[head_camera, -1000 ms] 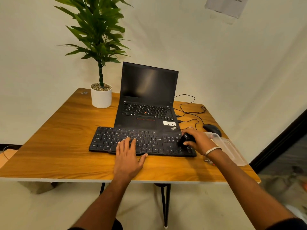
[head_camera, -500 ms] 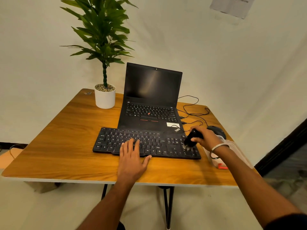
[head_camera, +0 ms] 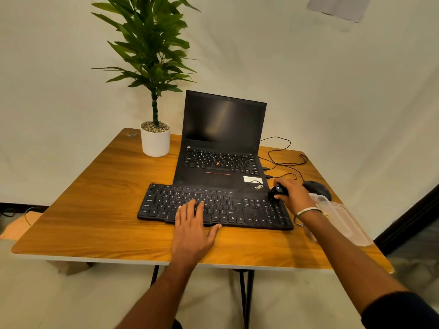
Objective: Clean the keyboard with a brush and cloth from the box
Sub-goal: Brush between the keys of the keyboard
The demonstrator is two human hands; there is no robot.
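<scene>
Wood table (head_camera: 99, 210), ThinkPad laptop (head_camera: 221, 157), kbd (head_camera: 213, 207)

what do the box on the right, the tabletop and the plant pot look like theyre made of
Box: clear plastic, apparently; the wood shows through its glossy walls.
Tabletop: wood or wood-look laminate, smooth, with printed-looking grain and a pale edge band; which one is unclear.
Plant pot: plain white, matte, likely ceramic or plastic; pebbles fill the top.
</scene>
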